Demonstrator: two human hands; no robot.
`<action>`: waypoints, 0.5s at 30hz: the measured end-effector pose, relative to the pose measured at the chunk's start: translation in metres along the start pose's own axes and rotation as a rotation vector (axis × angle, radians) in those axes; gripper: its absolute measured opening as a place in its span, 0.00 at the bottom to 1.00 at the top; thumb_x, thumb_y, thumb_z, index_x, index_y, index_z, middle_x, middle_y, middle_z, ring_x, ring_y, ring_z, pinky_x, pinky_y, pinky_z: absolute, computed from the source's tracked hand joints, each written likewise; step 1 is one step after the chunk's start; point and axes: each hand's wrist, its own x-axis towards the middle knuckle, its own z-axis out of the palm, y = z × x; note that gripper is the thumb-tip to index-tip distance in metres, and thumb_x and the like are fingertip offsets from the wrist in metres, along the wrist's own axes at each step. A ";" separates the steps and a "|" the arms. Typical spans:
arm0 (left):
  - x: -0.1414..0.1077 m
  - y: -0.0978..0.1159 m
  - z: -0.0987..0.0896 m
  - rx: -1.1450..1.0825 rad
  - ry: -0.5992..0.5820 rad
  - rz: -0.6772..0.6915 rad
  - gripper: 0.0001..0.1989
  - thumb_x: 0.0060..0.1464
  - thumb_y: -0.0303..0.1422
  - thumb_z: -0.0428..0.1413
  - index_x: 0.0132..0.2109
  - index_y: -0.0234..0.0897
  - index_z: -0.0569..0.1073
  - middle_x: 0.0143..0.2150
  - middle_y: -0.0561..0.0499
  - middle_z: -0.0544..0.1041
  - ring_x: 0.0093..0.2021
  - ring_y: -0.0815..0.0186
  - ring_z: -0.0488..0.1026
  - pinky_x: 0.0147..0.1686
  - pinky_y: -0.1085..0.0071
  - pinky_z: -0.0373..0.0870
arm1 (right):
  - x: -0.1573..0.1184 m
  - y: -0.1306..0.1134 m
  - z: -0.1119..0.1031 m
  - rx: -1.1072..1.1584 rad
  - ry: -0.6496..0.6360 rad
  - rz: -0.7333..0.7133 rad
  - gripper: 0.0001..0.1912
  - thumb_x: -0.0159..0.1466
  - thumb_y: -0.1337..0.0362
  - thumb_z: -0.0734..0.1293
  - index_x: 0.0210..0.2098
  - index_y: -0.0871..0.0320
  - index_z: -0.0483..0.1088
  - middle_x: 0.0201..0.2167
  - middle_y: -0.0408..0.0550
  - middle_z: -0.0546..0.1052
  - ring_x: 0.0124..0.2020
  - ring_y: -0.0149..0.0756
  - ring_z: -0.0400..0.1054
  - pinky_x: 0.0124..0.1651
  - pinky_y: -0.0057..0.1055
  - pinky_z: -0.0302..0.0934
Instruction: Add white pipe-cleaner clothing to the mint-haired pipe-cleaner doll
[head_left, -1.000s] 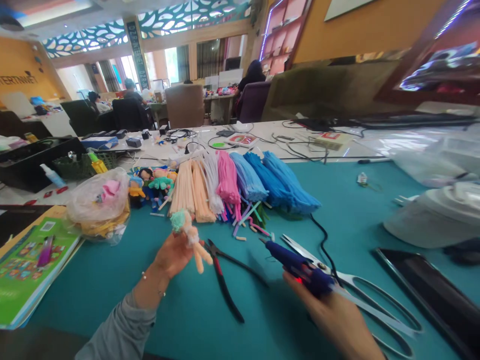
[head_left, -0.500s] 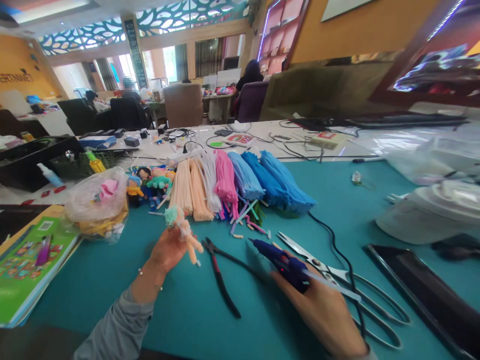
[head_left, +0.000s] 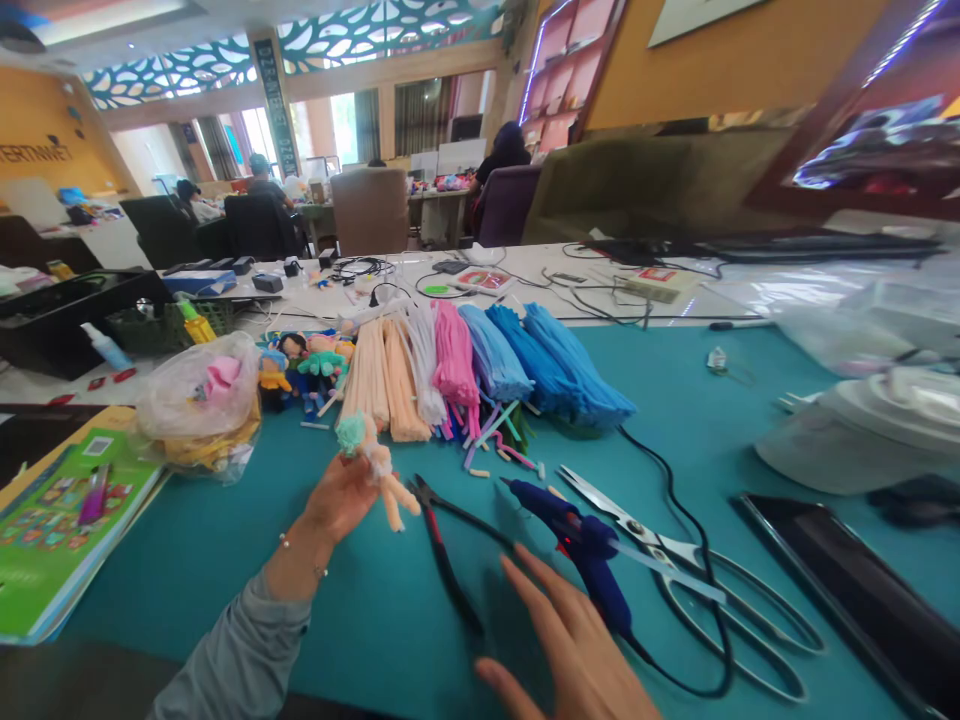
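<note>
My left hand (head_left: 341, 500) holds a small fuzzy doll (head_left: 379, 470) upright between thumb and fingers. The doll is peach with mint-green hair and looks made of pipe cleaners. My right hand (head_left: 566, 635) is open, fingers spread, holding nothing, just left of a dark blue glue gun (head_left: 566, 525). That glue gun lies on the green mat with a red light lit and a clear glue stick out its back. Between my hands rest wire cutters (head_left: 442, 555) with dark handles, partly behind my right fingers. Large scissors (head_left: 667, 545) lie under the glue gun's stick and cord.
Bundles of pipe cleaners in peach, white, pink (head_left: 454, 360) and blue (head_left: 574, 375) line the mat's back. Finished dolls (head_left: 307, 365) and a plastic bag (head_left: 199, 400) sit left. A dark phone (head_left: 847, 590) and a white container (head_left: 870, 425) stand right. People sit farther back.
My right hand has let go of the glue gun, which now lies on the mat, and has moved left and down with fingers spread. My left hand still holds the doll.
</note>
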 end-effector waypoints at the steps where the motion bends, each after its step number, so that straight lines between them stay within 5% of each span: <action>1: 0.000 0.000 -0.001 -0.002 0.001 0.006 0.18 0.34 0.31 0.69 0.37 0.36 0.75 0.29 0.56 0.74 0.30 0.70 0.74 0.38 0.71 0.73 | 0.009 0.000 0.008 -0.064 -0.023 -0.019 0.31 0.60 0.52 0.63 0.58 0.63 0.58 0.56 0.65 0.66 0.54 0.52 0.65 0.48 0.43 0.66; 4: 0.002 0.001 -0.003 -0.015 0.008 0.019 0.19 0.35 0.30 0.68 0.39 0.37 0.75 0.30 0.55 0.75 0.30 0.69 0.74 0.38 0.70 0.73 | 0.029 0.002 0.028 -0.187 -0.097 -0.001 0.39 0.54 0.49 0.68 0.57 0.67 0.60 0.58 0.71 0.64 0.55 0.58 0.63 0.48 0.48 0.65; 7: 0.004 0.001 -0.004 -0.017 0.005 0.017 0.21 0.35 0.29 0.68 0.41 0.39 0.75 0.31 0.55 0.76 0.30 0.68 0.75 0.38 0.68 0.73 | 0.038 0.002 0.036 -0.209 -0.145 0.046 0.35 0.52 0.54 0.69 0.54 0.68 0.63 0.50 0.67 0.71 0.49 0.57 0.67 0.45 0.47 0.66; 15: 0.002 0.002 0.004 0.023 -0.048 0.007 0.17 0.35 0.31 0.69 0.36 0.37 0.76 0.28 0.56 0.75 0.29 0.69 0.75 0.37 0.70 0.72 | 0.041 -0.011 0.014 -0.207 -0.146 0.074 0.27 0.51 0.72 0.61 0.51 0.67 0.67 0.35 0.55 0.72 0.33 0.44 0.70 0.38 0.39 0.66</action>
